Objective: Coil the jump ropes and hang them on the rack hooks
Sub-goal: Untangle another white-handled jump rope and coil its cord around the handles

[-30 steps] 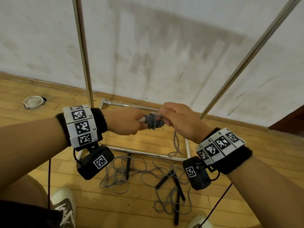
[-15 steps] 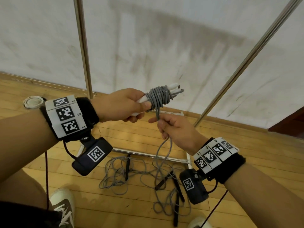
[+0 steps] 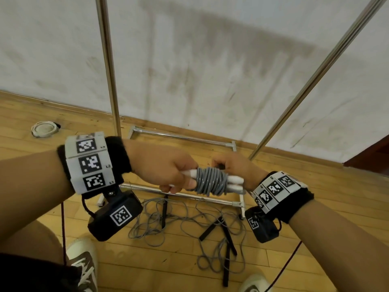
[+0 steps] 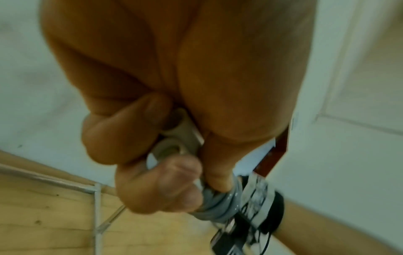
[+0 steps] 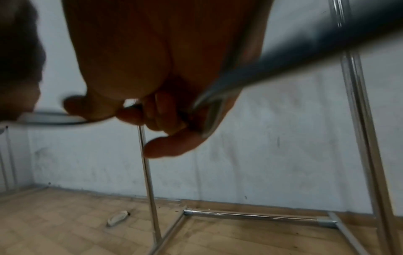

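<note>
My left hand (image 3: 174, 175) grips the two white handles (image 3: 234, 182) of a jump rope held level at waist height. Its grey cord (image 3: 210, 182) is wound in a tight coil around them. In the left wrist view, the left hand (image 4: 152, 155) curls round the handle ends (image 4: 172, 150), with the grey coil (image 4: 220, 203) just past the thumb. My right hand (image 3: 231, 167) sits behind the coil, partly hidden. In the right wrist view, the right hand (image 5: 165, 117) curls on a blurred grey strand (image 5: 209, 110). The rack's uprights (image 3: 107, 60) stand ahead; no hooks are in view.
Loose grey ropes (image 3: 168, 218) with black handles (image 3: 219, 228) lie tangled on the wooden floor by the rack's base bars (image 3: 179, 193). A white ring-shaped object (image 3: 44, 129) lies at the left by the wall. My shoes (image 3: 84, 260) are below.
The left hand has come down with the bundle. The right hand rose from below it to behind the coil, and the strand that hung down to the floor is gone from view.
</note>
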